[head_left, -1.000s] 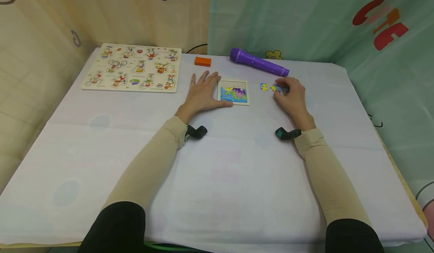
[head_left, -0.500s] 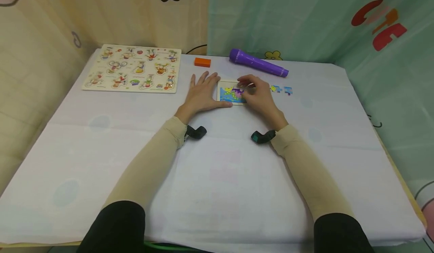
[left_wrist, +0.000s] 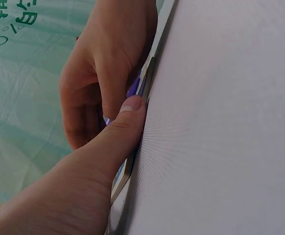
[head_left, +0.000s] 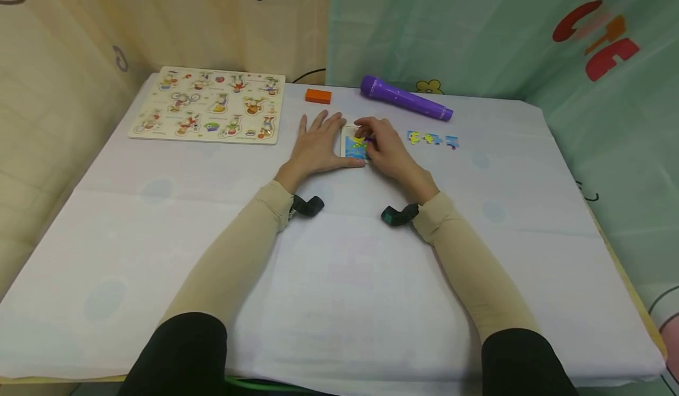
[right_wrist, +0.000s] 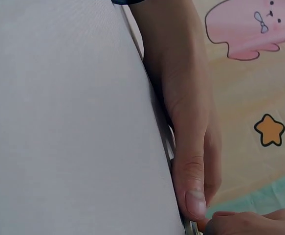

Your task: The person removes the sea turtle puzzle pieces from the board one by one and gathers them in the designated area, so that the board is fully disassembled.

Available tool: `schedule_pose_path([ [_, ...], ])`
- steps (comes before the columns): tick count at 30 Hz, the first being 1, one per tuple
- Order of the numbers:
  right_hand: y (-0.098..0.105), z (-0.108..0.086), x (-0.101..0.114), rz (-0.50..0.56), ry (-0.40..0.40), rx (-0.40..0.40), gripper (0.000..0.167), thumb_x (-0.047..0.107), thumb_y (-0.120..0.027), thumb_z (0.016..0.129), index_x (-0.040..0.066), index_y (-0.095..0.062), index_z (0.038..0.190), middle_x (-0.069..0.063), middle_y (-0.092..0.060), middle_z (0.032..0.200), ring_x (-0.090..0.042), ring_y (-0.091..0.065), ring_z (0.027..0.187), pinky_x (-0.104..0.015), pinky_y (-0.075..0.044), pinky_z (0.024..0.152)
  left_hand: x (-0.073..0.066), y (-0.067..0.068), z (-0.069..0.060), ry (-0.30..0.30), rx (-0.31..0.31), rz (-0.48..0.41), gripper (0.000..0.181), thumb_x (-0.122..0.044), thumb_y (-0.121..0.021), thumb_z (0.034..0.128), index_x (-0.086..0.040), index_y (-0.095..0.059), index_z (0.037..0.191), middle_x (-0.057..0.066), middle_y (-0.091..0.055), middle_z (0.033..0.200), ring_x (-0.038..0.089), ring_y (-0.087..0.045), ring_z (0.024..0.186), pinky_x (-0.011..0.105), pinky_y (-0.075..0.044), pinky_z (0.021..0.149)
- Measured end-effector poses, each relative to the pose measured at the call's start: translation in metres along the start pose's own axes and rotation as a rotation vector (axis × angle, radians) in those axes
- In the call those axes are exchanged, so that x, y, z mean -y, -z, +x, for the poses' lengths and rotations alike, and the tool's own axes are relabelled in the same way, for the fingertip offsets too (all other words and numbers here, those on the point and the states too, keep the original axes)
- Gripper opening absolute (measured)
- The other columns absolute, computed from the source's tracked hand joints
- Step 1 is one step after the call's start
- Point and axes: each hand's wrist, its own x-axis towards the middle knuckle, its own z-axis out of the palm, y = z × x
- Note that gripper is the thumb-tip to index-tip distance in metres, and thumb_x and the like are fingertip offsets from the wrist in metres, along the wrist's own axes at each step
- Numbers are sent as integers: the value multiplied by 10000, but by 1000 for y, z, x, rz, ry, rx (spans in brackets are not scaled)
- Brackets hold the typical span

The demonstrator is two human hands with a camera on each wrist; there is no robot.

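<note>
A small framed jigsaw puzzle (head_left: 355, 147) with a blue, yellow and purple picture lies near the back middle of the table. My left hand (head_left: 316, 148) rests beside its left edge with fingers spread, the thumb lying along the near edge of the frame. In the left wrist view the left thumb (left_wrist: 120, 129) touches the frame's side. My right hand (head_left: 387, 151) is over the puzzle's right half, index finger and thumb curled together at a purple puzzle piece (head_left: 368, 140). That hand hides the right side of the puzzle.
Loose puzzle pieces (head_left: 432, 139) lie in a row to the right of the frame. A purple toy microphone (head_left: 405, 98) and an orange block (head_left: 318, 96) are at the back. A large picture board (head_left: 209, 106) occupies the back left, before the curtains.
My right hand has let go of a loose puzzle piece at the right and moved left onto the framed puzzle, its fingers closing at the purple part. The left hand has stayed put.
</note>
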Motion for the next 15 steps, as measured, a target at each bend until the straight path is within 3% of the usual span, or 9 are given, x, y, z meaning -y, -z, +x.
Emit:
schedule_pose_path([
  [9, -4, 8, 1, -18, -27, 48, 480, -131, -478, 896, -19, -544, 1357, -172, -638, 1208, -326, -502, 1110, -412, -432, 1001, -1, 1, 1, -5, -4, 6, 1158, -852, -684, 779, -172, -333, 1649, 19, -246, 1758, 278, -68, 1656, 616, 98, 1304],
  [15, -5, 5, 2, 190, -90, -59, 454, -109, -539, 892, 18, -602, 1324, -150, -662, 1148, -265, -577, 1026, -324, -492, 902, -1, 0, 0, 3, -1, 8, 1160, -856, -683, 776, -182, -330, 1652, 12, -240, 1761, 269, -64, 1656, 611, 101, 1305],
])
